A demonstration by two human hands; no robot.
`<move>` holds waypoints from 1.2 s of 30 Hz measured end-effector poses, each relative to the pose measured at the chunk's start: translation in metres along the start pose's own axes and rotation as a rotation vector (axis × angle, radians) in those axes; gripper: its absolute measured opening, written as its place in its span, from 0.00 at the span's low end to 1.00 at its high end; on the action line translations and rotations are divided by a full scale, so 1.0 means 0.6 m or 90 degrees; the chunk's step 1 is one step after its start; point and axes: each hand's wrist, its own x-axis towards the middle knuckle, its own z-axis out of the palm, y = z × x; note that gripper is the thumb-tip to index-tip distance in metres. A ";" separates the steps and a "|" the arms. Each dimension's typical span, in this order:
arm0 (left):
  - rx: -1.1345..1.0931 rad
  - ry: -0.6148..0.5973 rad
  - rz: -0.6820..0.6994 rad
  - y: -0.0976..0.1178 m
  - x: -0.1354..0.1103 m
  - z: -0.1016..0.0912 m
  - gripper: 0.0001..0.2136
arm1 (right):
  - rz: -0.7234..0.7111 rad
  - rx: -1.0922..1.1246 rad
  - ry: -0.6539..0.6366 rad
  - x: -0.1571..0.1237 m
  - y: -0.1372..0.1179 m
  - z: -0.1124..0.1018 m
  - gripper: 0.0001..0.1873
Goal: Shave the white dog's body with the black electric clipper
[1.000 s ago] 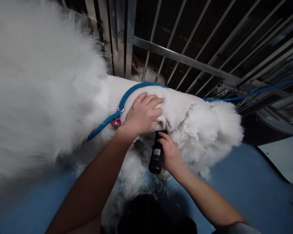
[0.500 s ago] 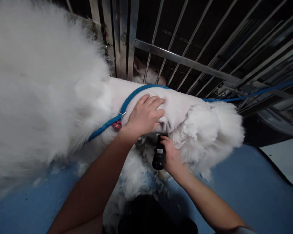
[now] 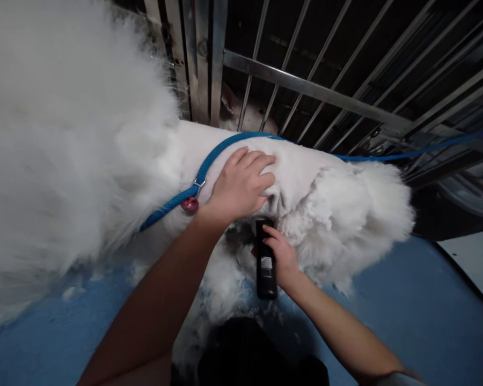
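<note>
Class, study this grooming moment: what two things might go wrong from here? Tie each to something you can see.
1. The head of the clipper is hidden under skin bunched by the left hand, so the right hand may nick the dog unseen.
2. The blue leash crosses the back close to the work; if the dog shifts, it might slide towards the blade.

cage bars [image 3: 306, 88] close behind dog [image 3: 306, 177], blue surface [image 3: 406, 311] open at right
</note>
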 end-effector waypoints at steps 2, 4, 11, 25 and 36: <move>-0.005 0.004 -0.002 -0.002 0.001 0.001 0.08 | 0.011 0.022 0.002 -0.001 0.006 0.004 0.11; -0.009 0.013 -0.002 -0.004 0.001 0.002 0.08 | 0.033 0.018 -0.018 -0.004 0.023 0.012 0.11; 0.009 0.028 -0.015 -0.006 0.004 0.005 0.08 | 0.069 0.034 -0.055 -0.053 0.057 0.035 0.12; -0.036 -0.028 -0.062 -0.007 0.015 -0.007 0.08 | 0.051 0.109 -0.060 -0.066 0.078 0.072 0.06; 0.000 -0.036 -0.054 -0.008 0.017 -0.013 0.10 | 0.070 0.116 -0.103 -0.074 0.105 0.088 0.11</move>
